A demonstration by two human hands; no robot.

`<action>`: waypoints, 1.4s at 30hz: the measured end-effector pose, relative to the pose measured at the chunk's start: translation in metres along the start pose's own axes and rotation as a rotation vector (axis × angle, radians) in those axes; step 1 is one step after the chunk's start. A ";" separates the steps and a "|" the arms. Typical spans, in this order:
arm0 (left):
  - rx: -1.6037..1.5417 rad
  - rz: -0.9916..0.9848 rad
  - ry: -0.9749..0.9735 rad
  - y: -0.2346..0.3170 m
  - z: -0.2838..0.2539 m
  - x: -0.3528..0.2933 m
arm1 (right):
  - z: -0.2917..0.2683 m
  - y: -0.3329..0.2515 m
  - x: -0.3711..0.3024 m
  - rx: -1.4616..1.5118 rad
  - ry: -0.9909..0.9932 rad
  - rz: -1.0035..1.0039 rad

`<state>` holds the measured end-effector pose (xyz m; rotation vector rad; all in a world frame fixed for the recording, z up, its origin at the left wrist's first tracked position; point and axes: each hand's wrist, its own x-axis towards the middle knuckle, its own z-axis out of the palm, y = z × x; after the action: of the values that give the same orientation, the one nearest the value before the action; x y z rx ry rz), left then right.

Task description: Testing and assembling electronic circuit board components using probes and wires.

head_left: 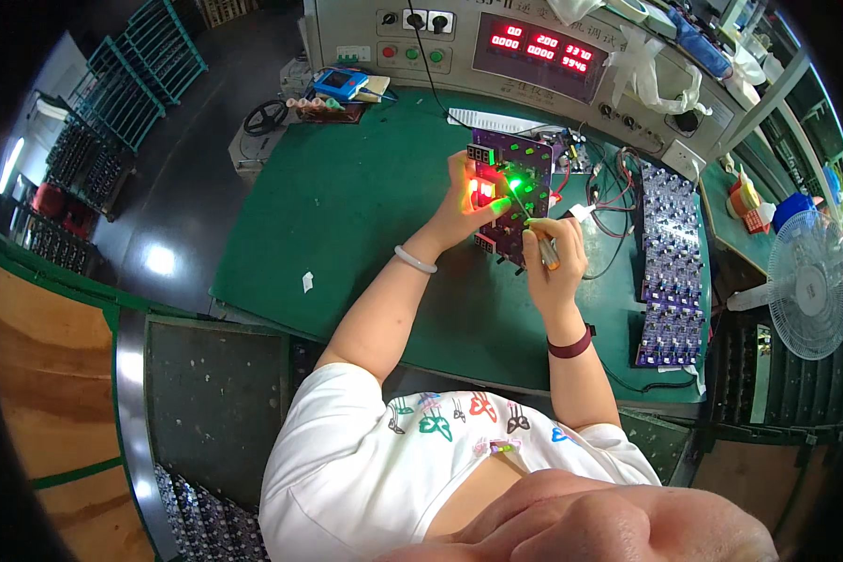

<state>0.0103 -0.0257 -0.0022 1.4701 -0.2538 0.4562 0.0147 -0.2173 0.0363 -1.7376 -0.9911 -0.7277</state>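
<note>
A purple circuit board (537, 167) with green buttons and small digit displays stands tilted over the far middle of the green table. My left hand (461, 208) grips it by its left edge, the thumb lying across the front. Red digits glow beside those fingers, and a bright green light shines near the board's middle. In my right hand (562, 251) is a thin screwdriver (550, 256) with an orange, see-through handle. Its shaft slants up and left to the board's face near the green light; the glare hides exactly where the tip touches.
Right of the board lie tangled red and black wires (618, 201). A long row of purple circuit boards (670, 248) lines the table's right side, with a white fan (806, 286) beyond. A grey test console (459, 61) spans the back. A blue device (340, 84) sits far left.
</note>
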 end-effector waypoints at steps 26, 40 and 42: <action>0.069 0.033 0.035 0.005 0.002 0.002 | 0.000 0.007 -0.002 -0.003 0.067 -0.065; 0.101 0.036 0.024 0.001 0.001 0.001 | 0.001 0.005 -0.001 -0.007 0.041 -0.030; 0.084 0.045 0.022 0.000 0.000 0.002 | 0.001 0.007 -0.002 0.005 0.040 -0.035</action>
<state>0.0125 -0.0258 -0.0016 1.5426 -0.2531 0.5242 0.0200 -0.2183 0.0316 -1.6987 -0.9976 -0.7787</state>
